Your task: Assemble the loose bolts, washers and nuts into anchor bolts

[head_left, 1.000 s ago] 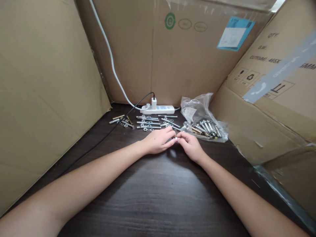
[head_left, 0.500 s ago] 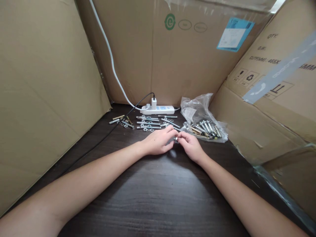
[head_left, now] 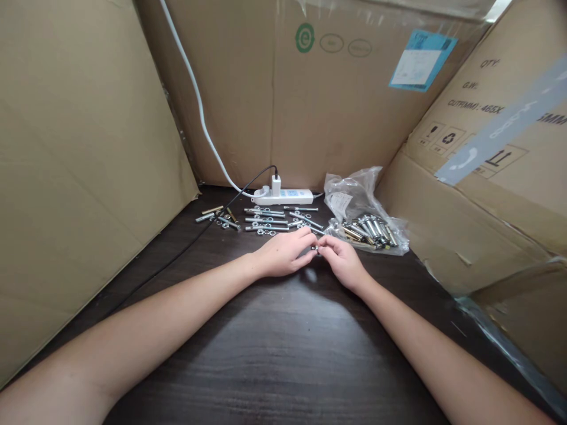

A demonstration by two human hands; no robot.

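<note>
Small metal piece (head_left: 316, 248) sits between the two hands' fingertips, just in front of the laid-out silver bolts (head_left: 277, 222) on the dark bench (head_left: 305, 354). The left hand (head_left: 286, 252) is pinched on its left side, thumb and forefinger together; the right hand (head_left: 340, 261) is pinched on the other, its fingertips almost meeting the left's. So much is covered that its exact form, and whether it is one part or two, cannot be told. Fingertip work on something this little would seem to go best with one hand as a steady anchor and the other making short, light movements, both wrists low so that a slip means only a short drop. Loose nuts and washers (head_left: 260, 232) lie beside the bolts, so a dropped piece could easily be lost among them; the near stretch of bench looks safer. The clear plastic bag (head_left: 349, 183) of fasteners lies just beyond the right hand, and that elbow and wrist should swing clear of it.
</note>
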